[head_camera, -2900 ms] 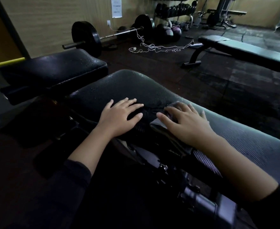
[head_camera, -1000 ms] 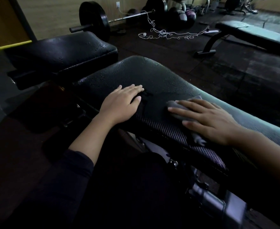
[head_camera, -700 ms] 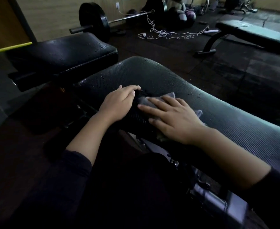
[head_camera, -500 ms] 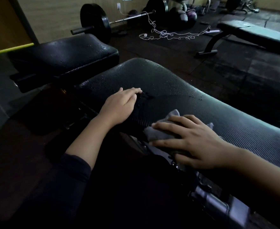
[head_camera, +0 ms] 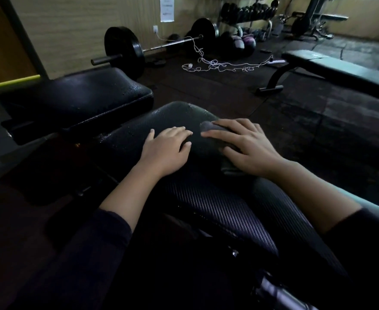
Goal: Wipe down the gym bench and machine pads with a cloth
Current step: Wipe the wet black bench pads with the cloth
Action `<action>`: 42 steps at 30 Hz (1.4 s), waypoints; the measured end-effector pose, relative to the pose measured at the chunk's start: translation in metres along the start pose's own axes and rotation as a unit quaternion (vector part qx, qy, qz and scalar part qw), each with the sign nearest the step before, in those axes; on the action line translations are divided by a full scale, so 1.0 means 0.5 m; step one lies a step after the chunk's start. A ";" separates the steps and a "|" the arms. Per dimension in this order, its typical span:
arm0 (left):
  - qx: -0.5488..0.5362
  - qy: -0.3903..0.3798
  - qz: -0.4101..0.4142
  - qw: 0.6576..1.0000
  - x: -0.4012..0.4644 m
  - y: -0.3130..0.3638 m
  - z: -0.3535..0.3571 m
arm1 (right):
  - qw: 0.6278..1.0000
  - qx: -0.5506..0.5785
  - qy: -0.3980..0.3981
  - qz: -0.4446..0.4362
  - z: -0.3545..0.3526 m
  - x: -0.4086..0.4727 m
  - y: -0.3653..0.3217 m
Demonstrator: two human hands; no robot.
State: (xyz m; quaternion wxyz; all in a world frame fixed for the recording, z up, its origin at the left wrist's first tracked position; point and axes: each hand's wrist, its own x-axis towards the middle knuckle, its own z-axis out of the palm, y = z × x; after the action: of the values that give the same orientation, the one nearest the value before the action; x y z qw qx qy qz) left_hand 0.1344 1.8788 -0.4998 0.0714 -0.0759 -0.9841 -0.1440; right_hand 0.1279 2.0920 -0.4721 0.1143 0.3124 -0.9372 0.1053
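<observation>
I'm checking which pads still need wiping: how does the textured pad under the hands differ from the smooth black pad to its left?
The textured pad has a ribbed, woven-looking surface; the smooth black pad is glossy with a stitched seam. The textured pad has both hands on it, the right hand pressing a cloth, while the smooth pad is untouched. Both carry water droplets.

Brightness: dim overall; lower left and bottom nearly black.
Light source: brightest at the top, on the pale wood-grain wall (head_camera: 76, 25).
Glare: soft sheen and glinting droplets on the black textured bench pad (head_camera: 217, 204).
Blur: flat grey bench at right (head_camera: 340, 70) is smeared.
Distortion: wide-angle bending at the edges.
</observation>
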 end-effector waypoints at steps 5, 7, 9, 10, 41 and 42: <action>0.025 -0.045 -0.033 0.998 0.020 -0.020 0.024 | 0.994 -0.047 -0.102 -0.005 0.065 0.030 0.009; 0.034 -0.049 -0.035 0.998 0.021 -0.022 0.030 | 0.993 -0.055 -0.100 -0.009 0.076 0.025 0.014; 0.040 -0.048 -0.035 0.997 0.023 -0.021 0.031 | 0.993 -0.058 -0.102 -0.013 0.080 0.022 0.018; 0.041 -0.047 -0.035 0.997 0.023 -0.021 0.031 | 0.993 -0.059 -0.104 -0.015 0.081 0.022 0.019; 0.034 -0.048 -0.043 0.997 0.024 -0.021 0.038 | 0.987 -0.084 -0.105 0.090 0.076 0.013 0.006; 0.034 -0.048 -0.043 0.997 0.024 -0.021 0.038 | 0.987 -0.083 -0.104 0.093 0.083 0.039 0.007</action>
State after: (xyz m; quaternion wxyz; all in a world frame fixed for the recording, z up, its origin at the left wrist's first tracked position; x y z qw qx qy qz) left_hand 0.1184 1.8761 -0.5188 0.0204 -0.0381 -0.9930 -0.1097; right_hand 0.1045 2.0727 -0.5067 0.0319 0.2225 -0.9744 0.0043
